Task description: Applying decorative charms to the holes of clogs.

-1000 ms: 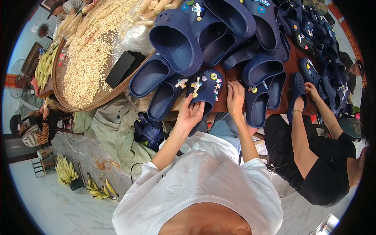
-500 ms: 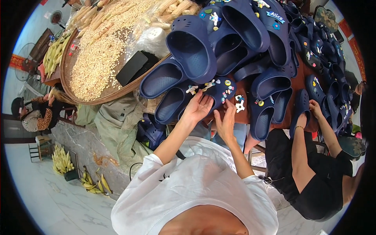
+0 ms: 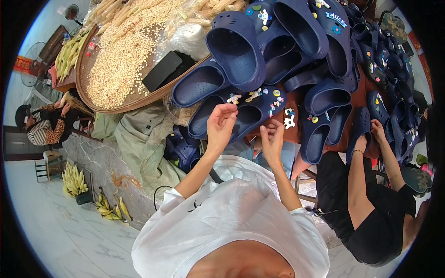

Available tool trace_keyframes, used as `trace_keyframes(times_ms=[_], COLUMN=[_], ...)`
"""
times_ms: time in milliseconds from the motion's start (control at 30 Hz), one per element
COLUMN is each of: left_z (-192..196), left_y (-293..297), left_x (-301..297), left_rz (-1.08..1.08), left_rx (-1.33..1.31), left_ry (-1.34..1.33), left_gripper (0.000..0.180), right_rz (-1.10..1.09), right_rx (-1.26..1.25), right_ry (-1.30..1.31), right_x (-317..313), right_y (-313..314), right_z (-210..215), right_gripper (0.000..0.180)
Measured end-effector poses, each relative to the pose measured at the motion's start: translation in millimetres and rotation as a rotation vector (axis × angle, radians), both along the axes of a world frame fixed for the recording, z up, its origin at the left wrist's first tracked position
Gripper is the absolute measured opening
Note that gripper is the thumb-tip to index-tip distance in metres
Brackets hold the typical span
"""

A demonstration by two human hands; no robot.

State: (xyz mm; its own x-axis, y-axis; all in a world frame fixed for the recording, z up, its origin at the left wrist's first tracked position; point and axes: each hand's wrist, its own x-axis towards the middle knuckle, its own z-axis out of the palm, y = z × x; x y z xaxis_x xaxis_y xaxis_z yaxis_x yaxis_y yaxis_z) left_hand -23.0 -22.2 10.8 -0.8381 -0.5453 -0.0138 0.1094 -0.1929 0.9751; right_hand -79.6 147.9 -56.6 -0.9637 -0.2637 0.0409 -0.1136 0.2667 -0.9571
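1. Head view, centre of frame: left hand (image 3: 221, 124) raised with fingers curled loosely, fingertips touching the near rim of a clog (image 3: 252, 111); no firm clasp visible.
2. Just right of it: right hand (image 3: 273, 139) with fingers bent inward near a white charm (image 3: 289, 121); cannot tell whether anything sits pinched between the fingertips.
3. Clog lying sideways at centre frame, dark blue, studded with small coloured charms along its upper, resting on a brown table (image 3: 296, 134).
4. Upper right of frame: heap of blue clogs (image 3: 296, 41) piled over one another, several also bearing charms.
5. Upper left: round tray (image 3: 116, 104) full of pale kernels, with a black phone (image 3: 162, 70) on its edge.
6. Right side: another person in black, one hand (image 3: 376, 130) resting on a clog at the table edge.
7. Lower left: bananas (image 3: 111, 208) on the pale floor, beside a grey stone ledge.
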Motion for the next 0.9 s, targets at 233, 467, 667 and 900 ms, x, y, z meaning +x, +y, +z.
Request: trace_keyframes(times_ms=[233, 467, 667, 900], left_z=[-6.9, -31.0, -47.2, -50.1], left_y=[12.8, 30.5, 30.5, 27.0], left_x=[1.5, 1.6, -5.6, -4.3], left_rz=[-0.14, -0.284, -0.253, -0.214], left_rx=[-0.687, -1.046, -1.111, -1.006], left_ry=[-0.115, -0.18, -0.178, -0.133], left_gripper=[0.03, 0.048, 0.035, 0.03], right_rz=[0.073, 0.22, 0.136, 0.21], right_rx=[-0.298, -0.395, -0.382, -0.751], right_ry=[0.039, -0.278, -0.166, -0.373], right_x=[-40.5, -69.1, -83.0, -57.4], right_y=[-29.9, -81.7, -86.5, -5.2], right_z=[79.9, 145.7, 124.8, 113.1], right_gripper=[0.054, 0.077, 0.053, 0.055])
